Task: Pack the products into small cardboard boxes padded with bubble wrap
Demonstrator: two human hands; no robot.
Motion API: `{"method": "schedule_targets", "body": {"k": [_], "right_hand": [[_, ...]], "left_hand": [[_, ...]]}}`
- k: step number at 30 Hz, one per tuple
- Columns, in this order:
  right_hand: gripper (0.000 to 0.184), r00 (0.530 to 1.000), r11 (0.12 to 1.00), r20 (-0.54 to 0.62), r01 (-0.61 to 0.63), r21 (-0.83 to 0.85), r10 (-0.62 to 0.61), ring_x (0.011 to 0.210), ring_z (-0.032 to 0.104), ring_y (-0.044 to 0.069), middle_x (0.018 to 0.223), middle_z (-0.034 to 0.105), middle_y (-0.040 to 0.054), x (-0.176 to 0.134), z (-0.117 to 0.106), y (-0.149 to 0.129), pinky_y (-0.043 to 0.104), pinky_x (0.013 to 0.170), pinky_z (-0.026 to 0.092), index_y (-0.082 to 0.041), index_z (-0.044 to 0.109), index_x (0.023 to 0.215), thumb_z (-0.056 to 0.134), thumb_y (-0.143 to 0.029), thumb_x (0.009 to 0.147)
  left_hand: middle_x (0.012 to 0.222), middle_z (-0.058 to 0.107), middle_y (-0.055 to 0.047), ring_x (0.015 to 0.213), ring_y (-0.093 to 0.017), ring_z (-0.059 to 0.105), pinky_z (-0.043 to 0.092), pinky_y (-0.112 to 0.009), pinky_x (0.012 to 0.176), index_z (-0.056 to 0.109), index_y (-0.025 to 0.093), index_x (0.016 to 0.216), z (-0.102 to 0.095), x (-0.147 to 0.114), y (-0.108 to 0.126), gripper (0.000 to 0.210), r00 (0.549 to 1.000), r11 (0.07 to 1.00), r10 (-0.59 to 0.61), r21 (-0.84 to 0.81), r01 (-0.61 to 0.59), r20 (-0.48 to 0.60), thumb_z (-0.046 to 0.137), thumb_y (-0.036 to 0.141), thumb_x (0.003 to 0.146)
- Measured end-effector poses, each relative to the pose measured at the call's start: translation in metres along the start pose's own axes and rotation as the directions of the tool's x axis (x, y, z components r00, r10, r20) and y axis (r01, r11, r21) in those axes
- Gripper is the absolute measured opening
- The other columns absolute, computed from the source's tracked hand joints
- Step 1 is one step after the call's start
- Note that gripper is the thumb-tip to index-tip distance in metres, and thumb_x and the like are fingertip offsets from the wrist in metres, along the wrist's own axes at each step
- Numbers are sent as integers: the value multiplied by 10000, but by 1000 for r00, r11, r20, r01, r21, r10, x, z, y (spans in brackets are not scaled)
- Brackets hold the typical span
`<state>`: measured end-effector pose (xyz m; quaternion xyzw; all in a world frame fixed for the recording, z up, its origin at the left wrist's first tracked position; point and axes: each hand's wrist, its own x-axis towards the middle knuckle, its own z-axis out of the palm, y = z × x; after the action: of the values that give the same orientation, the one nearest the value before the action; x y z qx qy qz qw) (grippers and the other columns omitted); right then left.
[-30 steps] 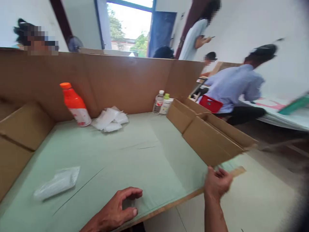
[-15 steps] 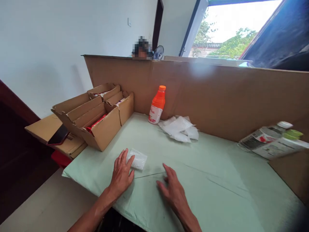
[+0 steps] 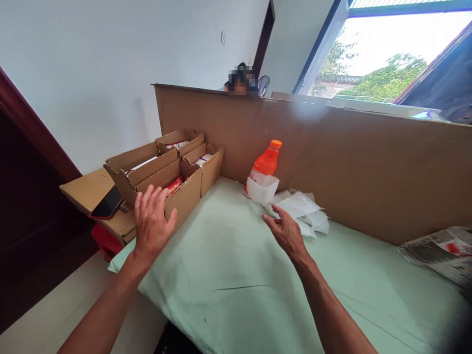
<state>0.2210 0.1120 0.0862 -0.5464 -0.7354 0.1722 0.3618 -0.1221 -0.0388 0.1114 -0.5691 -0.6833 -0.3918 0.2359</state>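
My left hand is open, fingers spread, in front of the near side of the divided cardboard box. Red packets show in the box's front compartment. My right hand is also open and holds nothing; its fingers point toward a bubble wrap pouch. That pouch covers the lower part of an orange bottle; whether it leans on it or is in the air I cannot tell. Beside the bottle lies a loose pile of bubble wrap pouches, just beyond my right hand.
A tall cardboard panel runs along the back of the green-covered table. A clear plastic bottle lies at the right. At the left a phone rests on cardboard. A person's head shows behind the panel.
The bubble wrap pouch has gone from under my left hand to the front of the orange bottle. My left hand has moved to the box; my right hand has reached forward. The view has turned left.
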Motion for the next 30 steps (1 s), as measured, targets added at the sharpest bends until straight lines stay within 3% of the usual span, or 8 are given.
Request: {"method": "schedule_targets", "body": {"k": [6,12,16,18,21,24,27,30], "right_hand": [[402,966,995,254,-66,82,43,704,686,210,910,774,78,-73,14,-5,351,693,544,-194,744,1009,529,-499,861],[434,940,978,317,-170,124,123,841,713,248,1032,763,102,-128,-18,14,378,738,568,-196,718,1114,557,-501,850],[682,946,973,322,-108,205,37,1110,660,305,1331,643,145,-176,-54,20,417,859,574,-203,546,1397,665,-456,774],[770,950,972,314,-68,223,-5,1264,575,330,1462,535,156,-201,-61,20,442,946,549,-216,454,1478,689,-420,773],[831,949,973,316,-64,223,-10,1345,513,327,1534,448,158,-236,-53,20,476,1035,506,-232,329,1550,681,-376,810],[989,983,976,182,-28,216,-12,1421,425,336,1614,311,156,-269,-35,16,509,1119,435,-238,125,1610,695,-386,815],[927,999,980,43,-3,197,-6,1493,292,347,1658,203,138,-293,-23,12,512,1150,398,-222,73,1620,609,-391,883],[726,999,975,-21,-42,217,48,1477,332,334,1604,347,131,-286,-30,24,487,1129,429,-220,246,1595,505,-404,942]], "left_hand": [[919,724,-61,986,-237,666,409,-536,1125,654,217,887,19,4,3,190,988,963,137,-242,-118,64,502,122,827],[965,746,4,1229,-241,612,374,-576,1170,632,316,1059,-53,-69,44,396,887,776,431,-569,-271,165,525,20,819],[1499,497,8,1437,-290,413,281,-598,1214,508,416,1339,-84,-120,43,706,983,843,118,-537,-26,138,741,120,742],[1612,335,-50,1452,-315,390,346,-557,1188,364,377,1477,-74,-140,37,866,953,787,-123,-558,263,277,789,255,733],[1429,560,-146,1255,-341,602,532,-501,1018,437,248,1426,-35,-158,31,789,735,655,-271,-440,614,622,757,463,738],[977,749,-98,927,-354,725,606,-502,829,637,202,1066,5,-158,31,607,569,630,-241,-320,708,786,791,573,612],[1001,753,-102,986,-363,708,580,-506,887,641,201,1016,27,-151,43,631,583,593,-210,-372,714,785,811,579,540],[1121,725,-131,1060,-351,684,548,-499,942,606,186,1110,40,-146,73,699,590,545,-245,-394,740,770,810,560,556]]}}
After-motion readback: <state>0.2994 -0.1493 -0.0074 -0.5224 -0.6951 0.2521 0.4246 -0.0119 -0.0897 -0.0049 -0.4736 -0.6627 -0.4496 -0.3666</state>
